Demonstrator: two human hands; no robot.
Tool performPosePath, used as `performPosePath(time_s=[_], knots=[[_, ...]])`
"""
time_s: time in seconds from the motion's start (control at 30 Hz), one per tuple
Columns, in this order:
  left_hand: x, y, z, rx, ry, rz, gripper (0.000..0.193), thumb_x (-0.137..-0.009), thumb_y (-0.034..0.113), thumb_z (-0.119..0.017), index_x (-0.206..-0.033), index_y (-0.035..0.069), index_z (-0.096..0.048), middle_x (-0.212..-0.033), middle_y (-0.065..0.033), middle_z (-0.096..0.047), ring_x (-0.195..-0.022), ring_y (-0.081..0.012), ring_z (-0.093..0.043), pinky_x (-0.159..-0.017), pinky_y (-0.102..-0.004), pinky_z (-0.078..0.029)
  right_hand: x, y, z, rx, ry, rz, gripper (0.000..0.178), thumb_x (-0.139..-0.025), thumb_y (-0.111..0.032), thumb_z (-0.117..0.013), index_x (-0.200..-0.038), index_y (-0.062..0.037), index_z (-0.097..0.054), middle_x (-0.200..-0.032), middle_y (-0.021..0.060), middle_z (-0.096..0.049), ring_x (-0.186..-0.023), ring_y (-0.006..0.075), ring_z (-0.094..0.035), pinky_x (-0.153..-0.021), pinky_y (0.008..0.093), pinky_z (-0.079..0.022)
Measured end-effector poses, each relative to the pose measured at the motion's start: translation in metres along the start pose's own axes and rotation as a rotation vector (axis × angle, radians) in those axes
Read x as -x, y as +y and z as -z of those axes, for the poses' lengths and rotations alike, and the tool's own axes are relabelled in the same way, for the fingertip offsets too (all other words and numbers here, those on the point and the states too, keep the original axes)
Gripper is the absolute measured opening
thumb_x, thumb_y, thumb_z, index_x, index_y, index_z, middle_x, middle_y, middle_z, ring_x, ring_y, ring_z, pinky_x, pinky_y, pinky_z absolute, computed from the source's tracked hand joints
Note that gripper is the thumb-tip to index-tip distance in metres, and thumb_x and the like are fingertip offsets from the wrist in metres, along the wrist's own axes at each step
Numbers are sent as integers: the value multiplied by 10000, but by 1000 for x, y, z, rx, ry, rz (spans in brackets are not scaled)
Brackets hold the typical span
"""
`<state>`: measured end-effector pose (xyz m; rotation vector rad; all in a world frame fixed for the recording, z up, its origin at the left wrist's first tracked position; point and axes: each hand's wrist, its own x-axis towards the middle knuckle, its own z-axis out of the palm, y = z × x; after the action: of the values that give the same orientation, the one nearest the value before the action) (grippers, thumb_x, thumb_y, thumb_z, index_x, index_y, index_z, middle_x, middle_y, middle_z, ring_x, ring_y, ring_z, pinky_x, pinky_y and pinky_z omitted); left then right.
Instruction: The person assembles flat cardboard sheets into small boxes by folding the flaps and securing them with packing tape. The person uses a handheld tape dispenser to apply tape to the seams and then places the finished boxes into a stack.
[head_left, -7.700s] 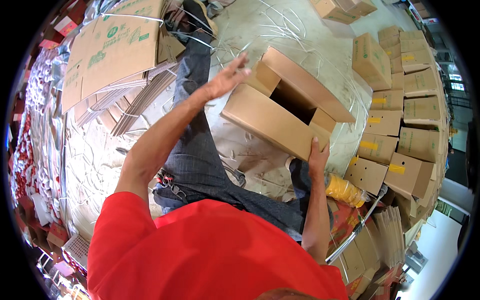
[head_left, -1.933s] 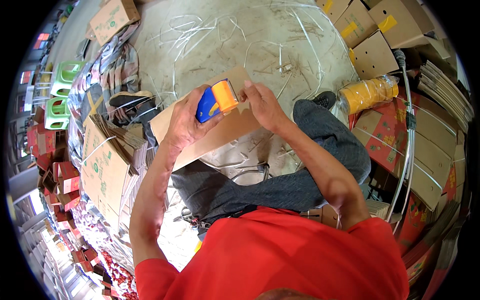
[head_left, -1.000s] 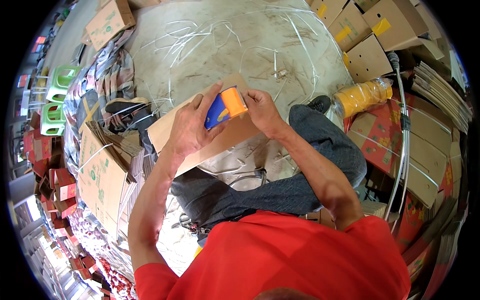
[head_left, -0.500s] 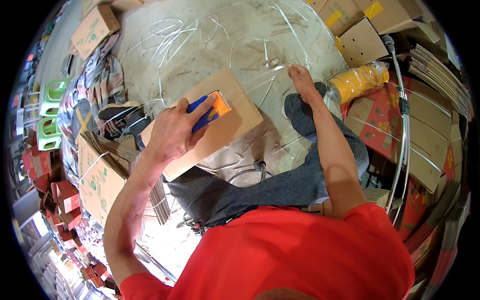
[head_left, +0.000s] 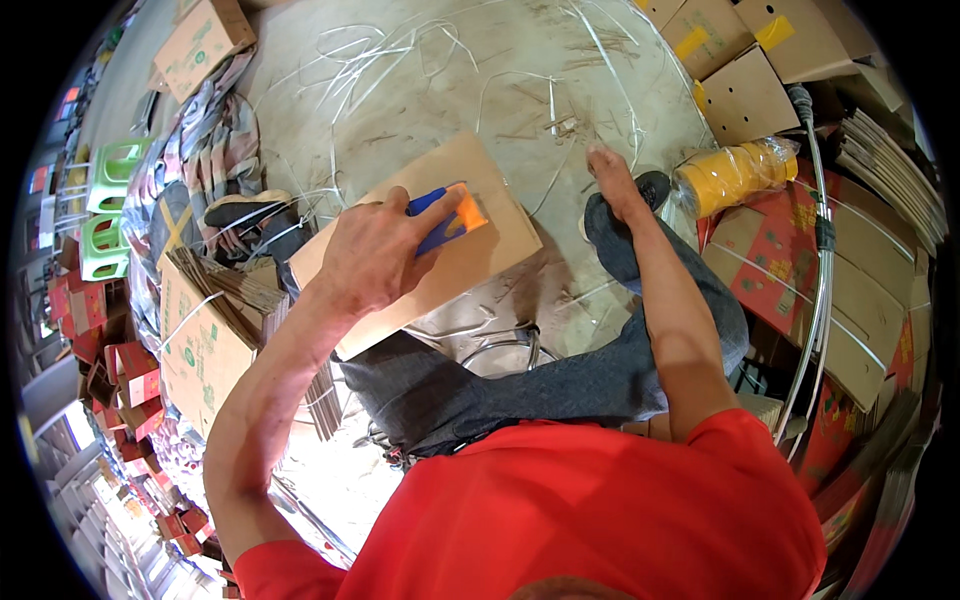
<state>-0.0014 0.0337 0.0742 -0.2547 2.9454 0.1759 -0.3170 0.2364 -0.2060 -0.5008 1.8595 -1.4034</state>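
The left hand (head_left: 372, 250) is closed around a blue-and-orange plastic tape dispenser (head_left: 445, 232), its index finger laid along the top toward the orange end. The dispenser sits over the upper face of a plain brown rectangular cardboard box (head_left: 460, 262), which lies at a slant ahead of the person's lap, its near corner overlapping the dark grey denim trousers (head_left: 530, 388) in view. The right hand (head_left: 616, 182) is well apart from the box, to its right, beside a black shoe (head_left: 654, 189); its fingers look bunched, but I cannot tell whether they pinch anything. Just right of that shoe lie yellow rolls in clear plastic wrap (head_left: 735, 178), near flattened red-and-brown cardboard (head_left: 768, 262) and a shiny metal pole (head_left: 822, 275). To the left stands a strapped stack of flattened brown cartons with green print (head_left: 200, 350), near a checked cloth (head_left: 210, 140) and pale-green plastic stools (head_left: 103, 248). Beyond the box, loose white strapping (head_left: 385, 48) tangles over the grey floor (head_left: 400, 120).
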Motion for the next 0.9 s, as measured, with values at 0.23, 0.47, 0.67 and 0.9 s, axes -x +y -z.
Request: performPosePath(time_s=[0.23,0.47,0.67,0.9], knots=[[-18,9,1,-73,-38,-24,591,-914,320,-752,-1457,211,-548,-858,-157,-619,-670,-330,-684,-606,-427,-541,11,54,-50,-105,-84,-38,331,-1097,-354,-560,-890,-96,-582,-822,-71,-444,-770,80,-399,-714,273,-370],[-28,11,0,-57,-72,-34,580,-913,309,-752,-1445,189,-556,-856,-155,-630,-664,-304,-689,-590,-409,-534,19,94,-109,-70,-85,51,316,-1102,-366,-538,-930,-110,-609,-855,-65,-483,-816,81,-443,-741,263,-398],[-27,11,-2,-65,-86,-13,648,-867,282,-794,-1461,189,-550,-882,-159,-634,-661,-305,-682,-590,-412,-535,22,89,-140,-414,-217,-374,280,-1081,-322,-527,-1036,-90,-677,-960,-39,-616,-896,93,-542,-802,296,-472],[-30,8,-4,-59,-81,-26,654,-852,263,-808,-1455,195,-565,-881,-153,-624,-667,-312,-674,-600,-421,-537,-28,44,-108,131,275,139,469,-1092,-392,-484,-1381,-38,-591,-1308,161,-677,-1222,283,-635,-1048,426,-476]])
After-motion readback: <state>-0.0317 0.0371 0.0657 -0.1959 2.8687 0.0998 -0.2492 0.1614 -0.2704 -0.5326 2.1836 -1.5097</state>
